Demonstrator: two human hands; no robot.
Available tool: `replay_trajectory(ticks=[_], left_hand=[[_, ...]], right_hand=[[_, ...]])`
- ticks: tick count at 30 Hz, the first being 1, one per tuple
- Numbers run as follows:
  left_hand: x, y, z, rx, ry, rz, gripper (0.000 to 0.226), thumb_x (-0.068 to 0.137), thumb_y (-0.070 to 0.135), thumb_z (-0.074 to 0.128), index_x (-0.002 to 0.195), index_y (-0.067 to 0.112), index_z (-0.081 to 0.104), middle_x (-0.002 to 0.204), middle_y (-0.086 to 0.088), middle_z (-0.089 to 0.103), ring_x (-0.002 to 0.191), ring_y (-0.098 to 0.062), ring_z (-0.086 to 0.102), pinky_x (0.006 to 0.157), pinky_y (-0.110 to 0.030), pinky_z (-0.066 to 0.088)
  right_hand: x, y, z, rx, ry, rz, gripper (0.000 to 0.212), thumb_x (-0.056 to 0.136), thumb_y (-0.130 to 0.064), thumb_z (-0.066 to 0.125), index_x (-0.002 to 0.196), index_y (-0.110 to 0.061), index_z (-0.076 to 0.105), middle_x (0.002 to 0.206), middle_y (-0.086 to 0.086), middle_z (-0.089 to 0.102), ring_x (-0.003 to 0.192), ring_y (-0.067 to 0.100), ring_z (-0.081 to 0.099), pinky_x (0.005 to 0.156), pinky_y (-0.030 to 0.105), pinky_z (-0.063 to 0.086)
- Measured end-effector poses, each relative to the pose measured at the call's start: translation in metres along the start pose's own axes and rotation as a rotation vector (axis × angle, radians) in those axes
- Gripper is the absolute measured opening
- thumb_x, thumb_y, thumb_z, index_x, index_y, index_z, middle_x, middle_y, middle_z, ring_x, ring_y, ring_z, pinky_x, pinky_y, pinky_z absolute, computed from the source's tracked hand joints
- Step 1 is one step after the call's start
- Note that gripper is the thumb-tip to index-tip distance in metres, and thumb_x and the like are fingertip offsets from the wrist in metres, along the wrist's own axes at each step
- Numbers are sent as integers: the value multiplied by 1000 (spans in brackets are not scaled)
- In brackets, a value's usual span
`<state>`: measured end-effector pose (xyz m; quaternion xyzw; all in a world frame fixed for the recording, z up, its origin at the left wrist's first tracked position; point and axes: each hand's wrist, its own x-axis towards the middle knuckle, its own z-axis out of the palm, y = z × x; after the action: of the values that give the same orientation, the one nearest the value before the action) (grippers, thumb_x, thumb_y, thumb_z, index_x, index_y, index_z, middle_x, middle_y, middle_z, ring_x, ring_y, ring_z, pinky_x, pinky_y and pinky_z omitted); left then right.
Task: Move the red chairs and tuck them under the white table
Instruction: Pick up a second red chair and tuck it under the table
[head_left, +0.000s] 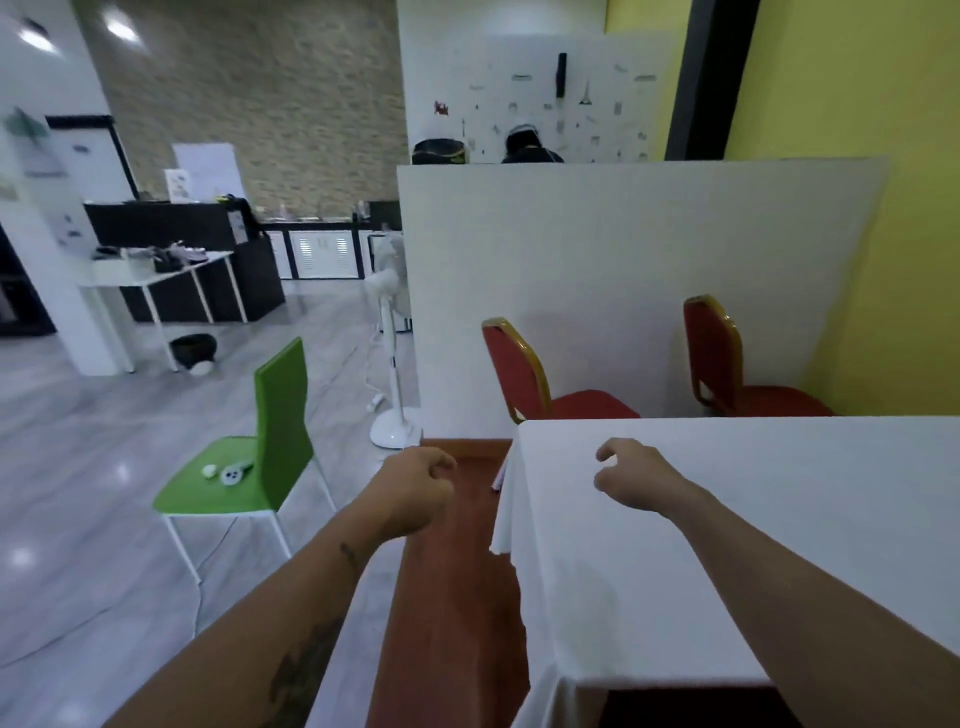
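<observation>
Two red chairs with gold frames stand beyond the far edge of the white-clothed table, against a white partition. The nearer red chair is at the table's far left corner, the other red chair further right by the yellow wall. Both face right, seats partly hidden by the table. My left hand hovers over the red-brown carpet left of the table, fingers loosely curled, holding nothing. My right hand hovers above the table's near-left part, fingers also curled and empty. Neither hand touches a chair.
A green chair with small white items on its seat stands on the grey floor to the left. A white standing fan is by the partition. Further back are a white table with clutter and a dark counter.
</observation>
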<state>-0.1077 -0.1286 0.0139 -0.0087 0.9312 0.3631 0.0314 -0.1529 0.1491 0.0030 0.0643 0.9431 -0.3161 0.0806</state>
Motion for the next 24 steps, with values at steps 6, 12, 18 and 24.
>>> replay_trajectory(ticks=[6,12,18,24], left_hand=[[123,-25,-28,13,75,-15,34,94,12,51,120,15,72,107,-5,76,95,-19,73,73,-24,54],[248,-23,-55,-38,52,-29,29,92,19,58,116,17,73,98,-4,77,83,-17,75,65,-24,58],[368,-23,-71,-152,-11,-23,32,83,28,59,110,22,75,104,-4,78,95,-23,74,88,-41,62],[502,-37,-66,-237,-44,59,32,93,24,64,121,13,75,125,-5,72,116,-23,65,103,-37,49]], right_hand=[[125,-39,14,48,-6,-23,60,88,-14,56,147,-17,48,142,11,56,116,27,59,89,35,51],[233,-75,-1,51,38,21,65,87,-16,59,151,-14,45,150,11,52,132,32,52,106,44,48],[328,-116,3,2,30,55,61,91,-14,59,150,-14,45,150,13,51,137,36,49,108,47,48],[425,-140,24,-29,13,118,68,78,-21,54,146,-19,48,143,12,53,128,35,52,105,51,49]])
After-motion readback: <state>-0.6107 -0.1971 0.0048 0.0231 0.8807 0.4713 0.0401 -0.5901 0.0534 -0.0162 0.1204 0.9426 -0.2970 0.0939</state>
